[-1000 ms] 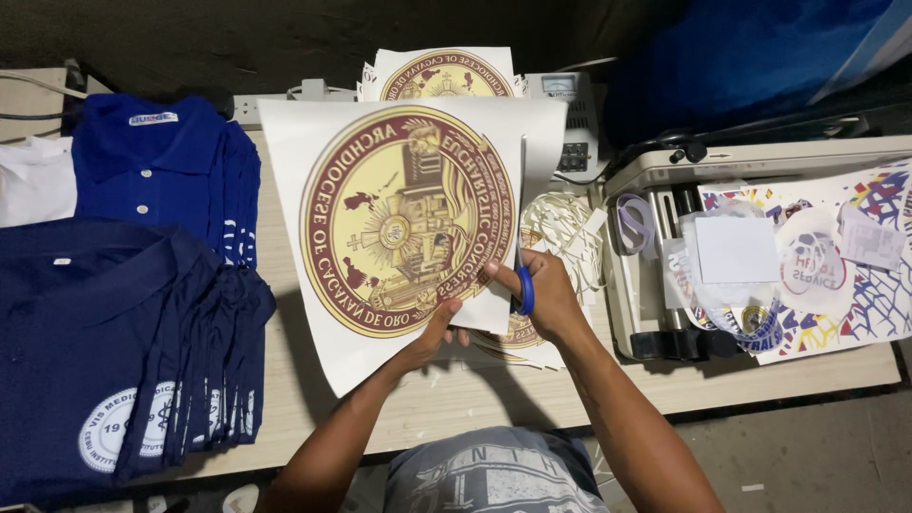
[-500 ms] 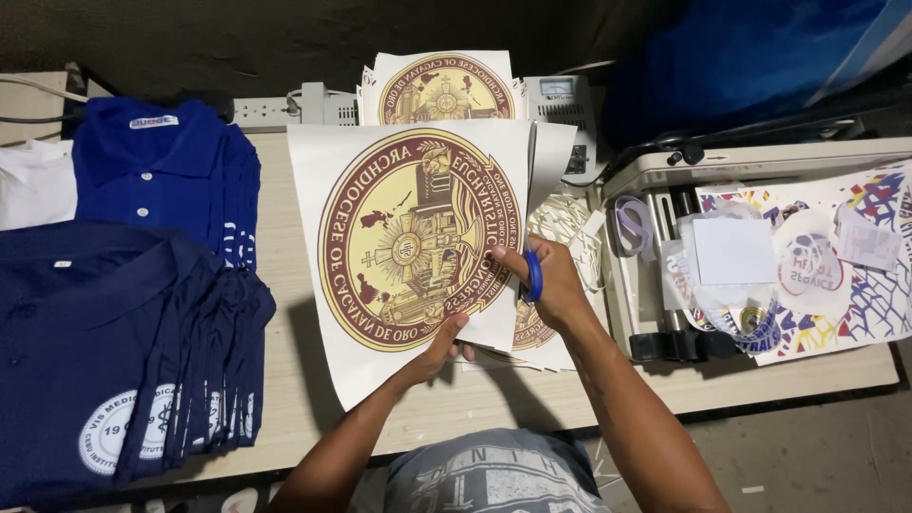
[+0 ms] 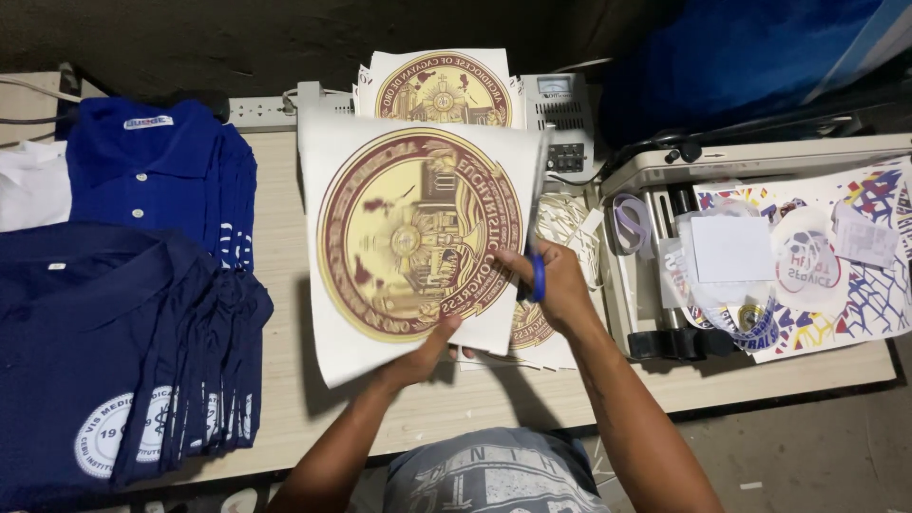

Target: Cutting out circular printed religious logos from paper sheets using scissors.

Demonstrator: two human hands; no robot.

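A white sheet printed with a large round gold and maroon emblem point(image 3: 418, 237) is held up over the wooden table point(image 3: 285, 313). My left hand point(image 3: 429, 347) pinches its lower edge. My right hand point(image 3: 551, 285) grips blue-handled scissors point(image 3: 538, 271) whose blades run up the sheet's right edge. A second sheet with the same emblem point(image 3: 442, 85) lies behind, at the back of the table. Part of another emblem print point(image 3: 537, 328) shows under my right hand.
Stacks of folded navy polo shirts point(image 3: 114, 361) and blue polo shirts point(image 3: 157, 190) fill the left side. A heat press point(image 3: 665, 256) with colourful printed sheets point(image 3: 855, 256) stands at the right. A grey box with a meter point(image 3: 560, 119) and a power strip point(image 3: 271, 109) sit at the back.
The emblem sheet has turned clockwise and shifted right between my hands. The scissors now lie along its right edge, higher up than before.
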